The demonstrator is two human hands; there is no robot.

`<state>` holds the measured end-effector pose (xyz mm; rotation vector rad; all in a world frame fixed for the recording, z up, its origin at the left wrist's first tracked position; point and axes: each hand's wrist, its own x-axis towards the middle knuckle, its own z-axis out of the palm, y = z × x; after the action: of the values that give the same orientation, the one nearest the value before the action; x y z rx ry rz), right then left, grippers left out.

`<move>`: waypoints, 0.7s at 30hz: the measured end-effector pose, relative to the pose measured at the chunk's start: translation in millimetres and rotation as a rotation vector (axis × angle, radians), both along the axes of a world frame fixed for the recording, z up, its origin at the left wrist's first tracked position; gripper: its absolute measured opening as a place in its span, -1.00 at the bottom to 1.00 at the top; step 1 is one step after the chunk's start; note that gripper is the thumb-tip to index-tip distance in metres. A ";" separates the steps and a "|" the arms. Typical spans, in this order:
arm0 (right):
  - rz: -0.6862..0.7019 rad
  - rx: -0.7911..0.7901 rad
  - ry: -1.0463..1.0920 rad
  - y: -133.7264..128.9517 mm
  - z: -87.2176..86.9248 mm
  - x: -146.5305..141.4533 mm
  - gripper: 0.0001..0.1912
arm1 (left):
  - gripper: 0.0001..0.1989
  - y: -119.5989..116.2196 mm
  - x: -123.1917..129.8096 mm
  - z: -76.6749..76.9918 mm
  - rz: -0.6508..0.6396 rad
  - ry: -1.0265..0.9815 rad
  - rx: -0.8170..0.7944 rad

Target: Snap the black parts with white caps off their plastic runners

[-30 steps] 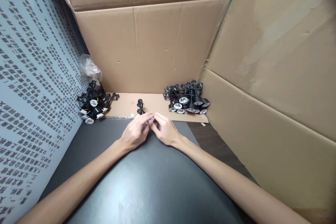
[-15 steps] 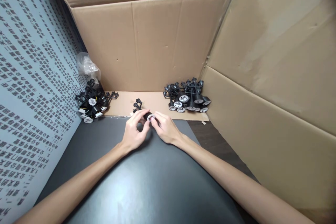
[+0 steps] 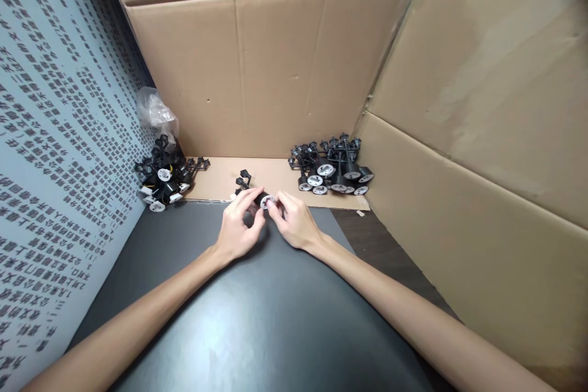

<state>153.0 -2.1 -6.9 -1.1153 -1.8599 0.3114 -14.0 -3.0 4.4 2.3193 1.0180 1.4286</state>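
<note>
Between my hands is a small black model street lamp with several lantern heads. Its round white base disc faces me, and its lantern heads point away toward the back. My left hand is closed round the black body near the base. The fingers of my right hand pinch at the right rim of the white disc, with the thumb on its face. The lamp's middle is hidden behind my left fingers.
A pile of similar black lamps with white bases lies at left, some with yellow wires, below a clear plastic bag. More lamps are heaped at right on a cardboard strip. Cardboard walls enclose the dark mat.
The view has shifted slightly. My right fingers have moved a little on the white disc, showing more of its face. Both hands stay at the lamp.
</note>
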 end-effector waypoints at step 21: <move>0.103 0.073 -0.053 -1.2 -0.5 1.3 -0.69 | -0.74 -1.4 1.0 1.7 0.047 -0.029 0.023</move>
<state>154.4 -3.3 -7.4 -0.9882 -1.9638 0.2731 -13.0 -4.4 6.1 2.2979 1.0606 1.4950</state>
